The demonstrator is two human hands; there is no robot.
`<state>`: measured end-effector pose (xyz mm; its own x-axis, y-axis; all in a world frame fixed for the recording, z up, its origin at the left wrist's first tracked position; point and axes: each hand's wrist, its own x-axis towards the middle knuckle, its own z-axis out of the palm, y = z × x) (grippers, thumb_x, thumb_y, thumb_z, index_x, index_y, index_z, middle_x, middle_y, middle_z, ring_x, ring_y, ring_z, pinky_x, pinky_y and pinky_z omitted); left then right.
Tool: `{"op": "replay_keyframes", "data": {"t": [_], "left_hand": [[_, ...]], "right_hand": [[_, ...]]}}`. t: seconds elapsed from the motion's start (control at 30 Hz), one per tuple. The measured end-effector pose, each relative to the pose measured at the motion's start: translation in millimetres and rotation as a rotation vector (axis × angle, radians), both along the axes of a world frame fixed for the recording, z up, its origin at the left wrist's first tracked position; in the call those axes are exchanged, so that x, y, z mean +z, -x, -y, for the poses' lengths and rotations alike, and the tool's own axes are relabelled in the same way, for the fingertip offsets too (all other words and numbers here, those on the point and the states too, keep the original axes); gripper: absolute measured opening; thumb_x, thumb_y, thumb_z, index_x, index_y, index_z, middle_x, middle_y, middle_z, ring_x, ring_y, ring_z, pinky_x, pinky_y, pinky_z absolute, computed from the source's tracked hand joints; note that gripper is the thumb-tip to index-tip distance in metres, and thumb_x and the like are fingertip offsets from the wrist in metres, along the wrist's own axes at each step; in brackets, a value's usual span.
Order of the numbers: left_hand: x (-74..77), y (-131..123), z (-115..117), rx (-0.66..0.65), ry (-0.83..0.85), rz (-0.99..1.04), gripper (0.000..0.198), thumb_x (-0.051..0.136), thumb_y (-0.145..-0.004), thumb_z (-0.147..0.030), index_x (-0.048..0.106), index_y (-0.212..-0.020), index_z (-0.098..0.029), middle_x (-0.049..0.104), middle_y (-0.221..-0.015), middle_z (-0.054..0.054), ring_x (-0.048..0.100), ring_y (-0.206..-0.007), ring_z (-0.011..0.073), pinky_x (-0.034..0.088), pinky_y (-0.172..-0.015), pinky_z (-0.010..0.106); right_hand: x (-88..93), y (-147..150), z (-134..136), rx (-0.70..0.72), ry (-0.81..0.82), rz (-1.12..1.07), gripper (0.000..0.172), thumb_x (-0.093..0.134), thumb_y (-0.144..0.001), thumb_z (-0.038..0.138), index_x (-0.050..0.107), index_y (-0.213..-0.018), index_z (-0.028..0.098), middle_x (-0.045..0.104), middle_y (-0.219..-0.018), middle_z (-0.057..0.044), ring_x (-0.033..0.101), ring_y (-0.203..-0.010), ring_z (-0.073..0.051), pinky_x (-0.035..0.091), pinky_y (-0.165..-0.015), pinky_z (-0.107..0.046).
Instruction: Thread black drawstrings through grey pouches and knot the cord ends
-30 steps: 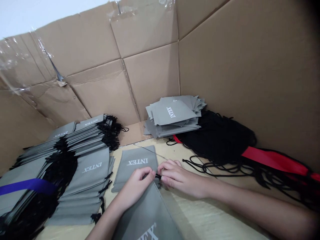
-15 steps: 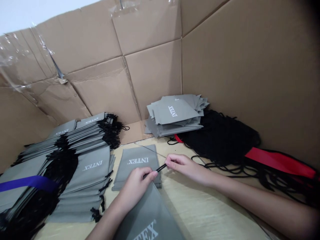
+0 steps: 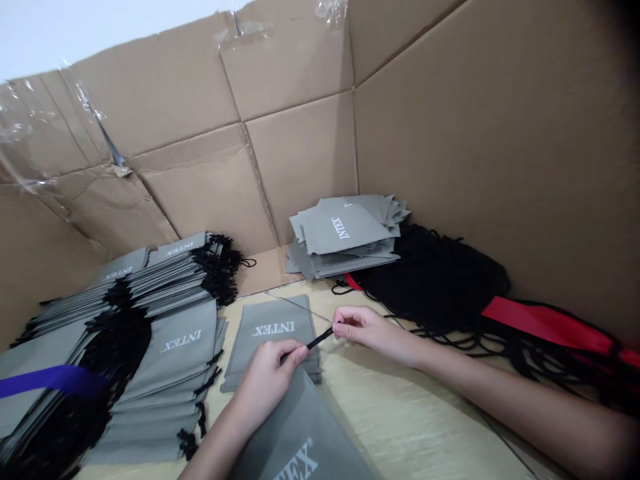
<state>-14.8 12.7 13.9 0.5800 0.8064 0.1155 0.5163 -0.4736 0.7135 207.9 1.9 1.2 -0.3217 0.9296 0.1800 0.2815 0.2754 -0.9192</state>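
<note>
My left hand (image 3: 265,381) pinches the top edge of a grey INTEX drawstring pouch (image 3: 300,443) that lies on the light wooden table near me. My right hand (image 3: 363,328) pinches the end of a short black cord (image 3: 314,343) that runs from the pouch's top edge up and to the right, between the two hands. Just beyond my hands a small stack of the same grey pouches (image 3: 273,333) lies flat.
Tall rows of stacked grey pouches with black cords (image 3: 150,313) fill the left, one wrapped by a purple band (image 3: 50,380). At the back sits another loose grey pile (image 3: 345,233), beside a heap of black cords (image 3: 440,280) and a red band (image 3: 545,320). Cardboard walls (image 3: 475,147) enclose the table.
My hands were pressed together at the pouch's edge. My right hand has since drawn away to the right, pulling the black cord out of the edge.
</note>
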Motion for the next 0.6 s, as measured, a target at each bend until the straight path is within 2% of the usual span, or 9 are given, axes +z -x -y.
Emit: {"op": "replay_keyframes", "data": {"t": [0.27, 0.37, 0.43, 0.6], "left_hand": [[1.4, -0.5, -0.7, -0.004, 0.009, 0.006, 0.032, 0.044, -0.086, -0.035, 0.068, -0.080, -0.015, 0.069, -0.077, 0.003, 0.059, -0.074, 0.0196, 0.041, -0.068, 0.025], [-0.6, -0.5, -2.3, 0.019, 0.041, 0.049, 0.028, 0.047, -0.084, -0.033, 0.066, -0.097, -0.017, 0.070, -0.094, 0.005, 0.060, -0.082, 0.0202, 0.043, -0.074, 0.026], [-1.1, -0.6, -2.4, 0.017, 0.054, 0.063, 0.028, 0.049, -0.083, -0.031, 0.064, -0.102, -0.017, 0.069, -0.096, 0.005, 0.060, -0.083, 0.0197, 0.043, -0.075, 0.026], [0.6, -2.2, 2.6, -0.069, 0.047, 0.024, 0.028, 0.045, -0.085, -0.032, 0.068, -0.081, -0.015, 0.068, -0.078, 0.003, 0.057, -0.074, 0.0177, 0.041, -0.069, 0.024]], "right_hand": [[5.7, -3.3, 3.4, 0.018, -0.121, 0.112, 0.036, 0.045, -0.087, 0.046, 0.048, -0.066, 0.017, 0.043, -0.063, 0.003, 0.040, -0.062, -0.012, 0.028, -0.056, -0.023], [9.3, -2.5, 6.6, 0.020, -0.136, 0.143, 0.039, 0.038, -0.090, 0.045, 0.044, -0.063, 0.018, 0.040, -0.061, 0.004, 0.038, -0.058, -0.011, 0.027, -0.054, -0.023], [10.9, -1.3, 8.4, -0.006, -0.137, 0.181, 0.039, 0.037, -0.091, 0.044, 0.041, -0.062, 0.018, 0.038, -0.059, 0.004, 0.037, -0.056, -0.011, 0.027, -0.053, -0.024], [9.1, 1.0, 8.8, -0.066, -0.208, 0.210, 0.038, 0.036, -0.091, 0.044, 0.034, -0.061, 0.020, 0.032, -0.061, 0.005, 0.033, -0.058, -0.011, 0.024, -0.053, -0.024]]}}
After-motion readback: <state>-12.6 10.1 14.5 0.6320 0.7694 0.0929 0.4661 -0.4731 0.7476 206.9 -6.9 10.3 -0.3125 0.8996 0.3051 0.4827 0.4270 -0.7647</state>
